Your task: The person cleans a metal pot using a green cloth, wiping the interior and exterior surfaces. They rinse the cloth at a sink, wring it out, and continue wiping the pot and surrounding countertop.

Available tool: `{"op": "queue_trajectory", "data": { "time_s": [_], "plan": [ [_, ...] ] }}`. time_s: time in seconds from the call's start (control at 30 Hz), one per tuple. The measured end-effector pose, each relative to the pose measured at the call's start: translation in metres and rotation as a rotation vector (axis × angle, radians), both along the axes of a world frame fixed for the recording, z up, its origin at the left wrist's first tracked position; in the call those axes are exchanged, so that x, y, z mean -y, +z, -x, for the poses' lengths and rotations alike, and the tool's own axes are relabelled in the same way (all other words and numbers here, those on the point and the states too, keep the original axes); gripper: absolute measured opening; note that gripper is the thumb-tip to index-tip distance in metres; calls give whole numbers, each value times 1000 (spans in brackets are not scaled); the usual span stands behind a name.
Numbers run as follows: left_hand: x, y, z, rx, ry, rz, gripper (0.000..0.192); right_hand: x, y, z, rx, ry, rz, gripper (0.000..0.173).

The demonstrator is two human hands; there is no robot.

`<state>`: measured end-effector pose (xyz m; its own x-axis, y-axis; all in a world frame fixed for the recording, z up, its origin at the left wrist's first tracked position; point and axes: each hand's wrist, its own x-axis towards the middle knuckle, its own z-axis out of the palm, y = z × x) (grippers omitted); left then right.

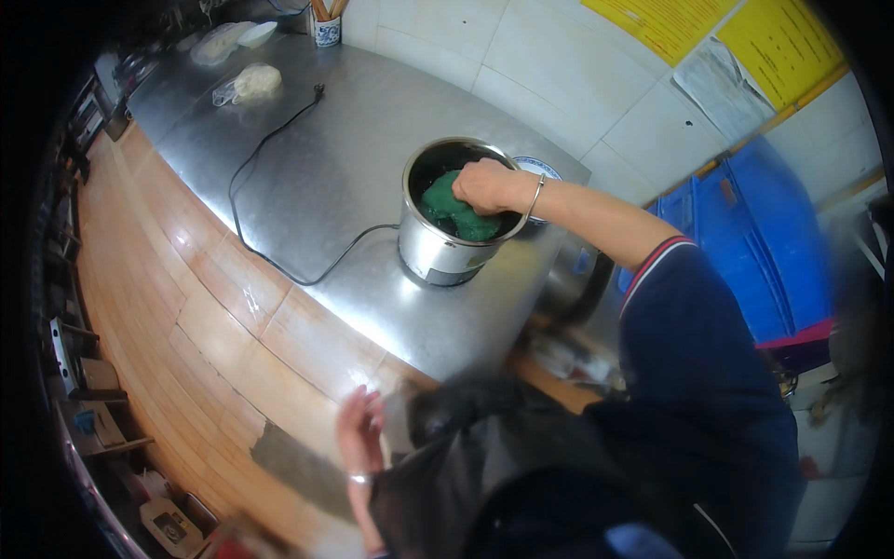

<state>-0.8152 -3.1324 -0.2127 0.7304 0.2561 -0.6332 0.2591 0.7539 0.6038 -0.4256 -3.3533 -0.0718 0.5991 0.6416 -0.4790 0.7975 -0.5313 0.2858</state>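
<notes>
A cylindrical stainless steel pot [447,255] stands upright on a steel-topped table [377,133]. My right hand [487,185] reaches into its mouth from the right and grips a green scouring cloth [440,199], which lies against the dark inside. Part of the cloth and the pot's bottom are hidden. A black power cord [234,202] runs from near the pot's base, loops along the table edge, and ends in a loose plug [319,91]. My left hand [361,423] hangs off the table's front edge, holding nothing, its fingers loosely apart and slightly blurred.
Behind the pot sits a blue-rimmed plate [538,168]. A clear bag with pale dough [257,82], a white bowl [257,33] and a patterned chopstick holder [327,32] are farther along the table. Blue plastic bins [747,237] stand at the right by the tiled wall [559,84].
</notes>
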Motion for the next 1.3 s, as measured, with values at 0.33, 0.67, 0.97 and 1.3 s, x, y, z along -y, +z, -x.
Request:
{"op": "queue_trajectory", "data": {
  "time_s": [0.33, 0.67, 0.97, 1.3],
  "plan": [
    [-24, -11, -19, -10, -59, 0, 38, 6, 58, -16, 117, 137, -668, 24],
    [3, -12, -18, -3, 99, 56, 31, 40, 62, -49, 193, 790, -235, 8],
    [14, -18, -31, -63, 62, 69, 33, 55, 59, -1, -623, 5, -535, 16],
    [14, -14, -28, -112, 153, 98, 19, 24, 15, -28, 14, -16, -466, 17]
  ]
}}
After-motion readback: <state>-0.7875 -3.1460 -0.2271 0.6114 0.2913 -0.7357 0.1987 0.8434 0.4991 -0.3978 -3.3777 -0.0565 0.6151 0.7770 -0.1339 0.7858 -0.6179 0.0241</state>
